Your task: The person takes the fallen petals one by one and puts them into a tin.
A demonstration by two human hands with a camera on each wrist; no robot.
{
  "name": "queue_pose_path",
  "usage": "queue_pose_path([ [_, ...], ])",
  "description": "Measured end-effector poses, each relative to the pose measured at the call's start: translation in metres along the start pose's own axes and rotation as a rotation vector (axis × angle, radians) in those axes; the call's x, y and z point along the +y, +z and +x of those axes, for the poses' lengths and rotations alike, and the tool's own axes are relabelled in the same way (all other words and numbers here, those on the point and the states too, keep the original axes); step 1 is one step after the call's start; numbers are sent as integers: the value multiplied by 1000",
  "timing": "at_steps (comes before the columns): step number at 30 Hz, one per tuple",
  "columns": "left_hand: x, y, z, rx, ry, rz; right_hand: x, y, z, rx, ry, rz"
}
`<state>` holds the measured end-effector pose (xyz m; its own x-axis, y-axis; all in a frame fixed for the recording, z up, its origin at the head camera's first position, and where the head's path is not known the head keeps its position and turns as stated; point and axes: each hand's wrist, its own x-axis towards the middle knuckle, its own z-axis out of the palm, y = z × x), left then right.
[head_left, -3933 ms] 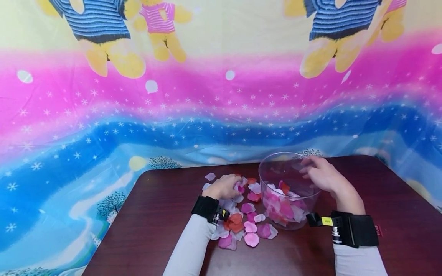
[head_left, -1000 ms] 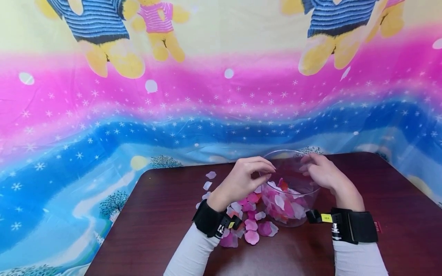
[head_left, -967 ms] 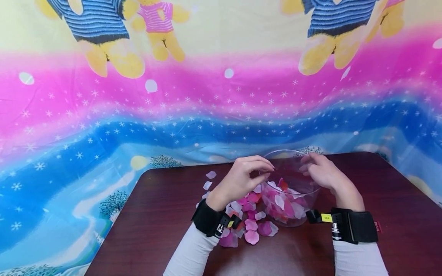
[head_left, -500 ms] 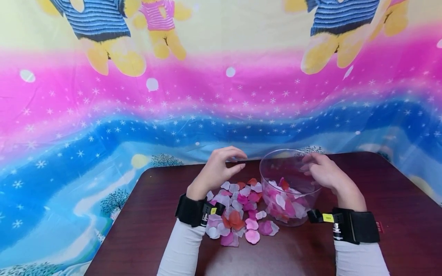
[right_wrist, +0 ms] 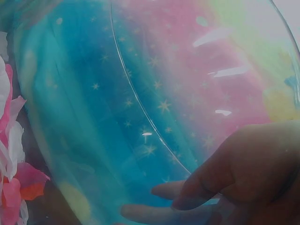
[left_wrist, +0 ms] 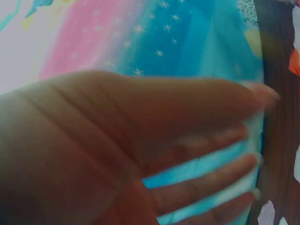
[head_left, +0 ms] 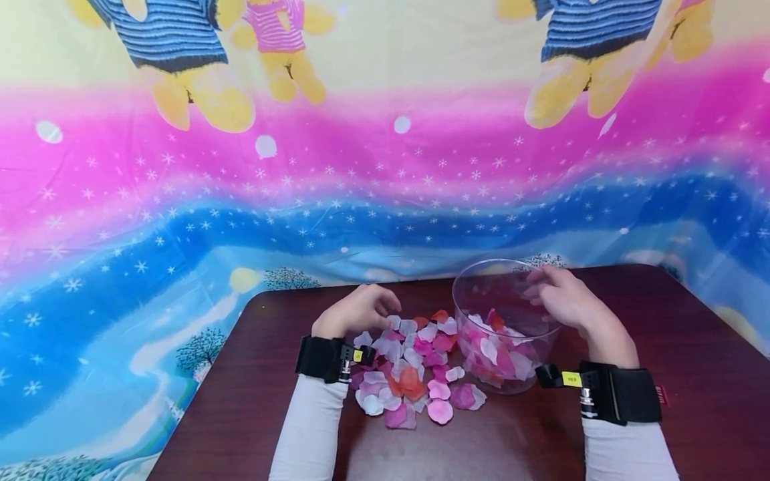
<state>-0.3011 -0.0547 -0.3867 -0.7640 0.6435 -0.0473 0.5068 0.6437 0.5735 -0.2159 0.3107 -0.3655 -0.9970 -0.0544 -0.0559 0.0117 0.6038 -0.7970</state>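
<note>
In the head view, my left hand [head_left: 359, 308] is over the far left edge of a pile of fabric flower petals [head_left: 409, 364] in pink, white and red. The left wrist view shows its thumb and fingers [left_wrist: 201, 187] spread apart with nothing between them. To the right of the pile stands a clear plastic bucket [head_left: 460, 294], its lower part filled with similar petals [head_left: 496, 357]. My right hand [head_left: 562, 297] holds this bucket by the right side of its rim. Thumb and fingers [right_wrist: 199, 190] lie on either side of the clear wall in the right wrist view.
Everything stands on a dark red-brown wooden table [head_left: 259, 401]. Behind it hangs a printed cloth backdrop [head_left: 373, 167] with bears and snowflakes, close to the table's far edge. Each wrist wears a black strap [head_left: 319, 357] with a small camera.
My left hand has gone from the pile to the bucket's rim, then back left and down over the pile's far left edge. A white petal now shows at the bucket's front. The right hand stays put.
</note>
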Motion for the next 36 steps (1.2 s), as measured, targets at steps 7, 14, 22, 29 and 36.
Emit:
queue_pose_path([
  [7,-15,13,2,-140,-147,13,0,1,1,8,-10,-19],
  [14,-11,23,8,-182,-155,1,1,1,1,6,-10,-9],
  [22,-8,26,14,-207,-82,32,1,1,2,3,0,-8],
  [29,-2,17,10,-173,-2,46,1,1,2,1,1,-9],
  [36,9,4,3,-83,86,16,2,0,1,8,-13,-20],
])
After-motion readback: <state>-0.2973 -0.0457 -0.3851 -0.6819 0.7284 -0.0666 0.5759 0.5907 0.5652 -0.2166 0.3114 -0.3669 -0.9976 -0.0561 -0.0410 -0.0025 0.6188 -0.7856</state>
